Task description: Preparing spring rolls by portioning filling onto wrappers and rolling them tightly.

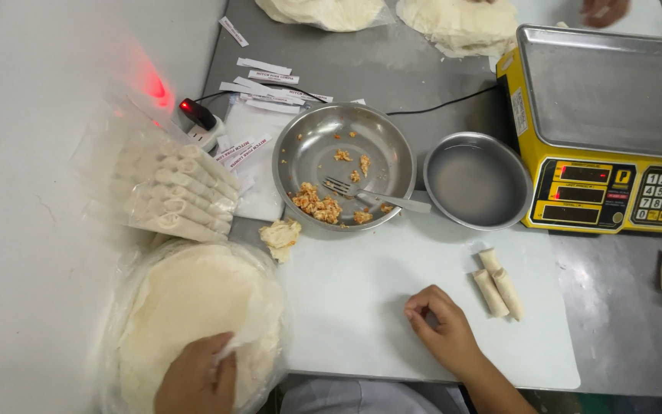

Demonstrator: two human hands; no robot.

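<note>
While your left hand pinches the top wrapper and your right hand rests loosely curled, seemingly empty, on the cutting board, a hurried peel risks tearing the thin sheet.

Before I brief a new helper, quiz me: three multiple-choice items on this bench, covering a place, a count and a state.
1. Where does the fork lie? A in the large bowl; B on the scale; C on the board
2. How many rolls lie on the board? A one; B three; C six
3. What does the left hand touch? A the fork; B the wrappers; C nothing

A: its tines sit beside the filling.
B: three lie side by side.
C is wrong; B: fingers pinch a wrapper edge.
</note>
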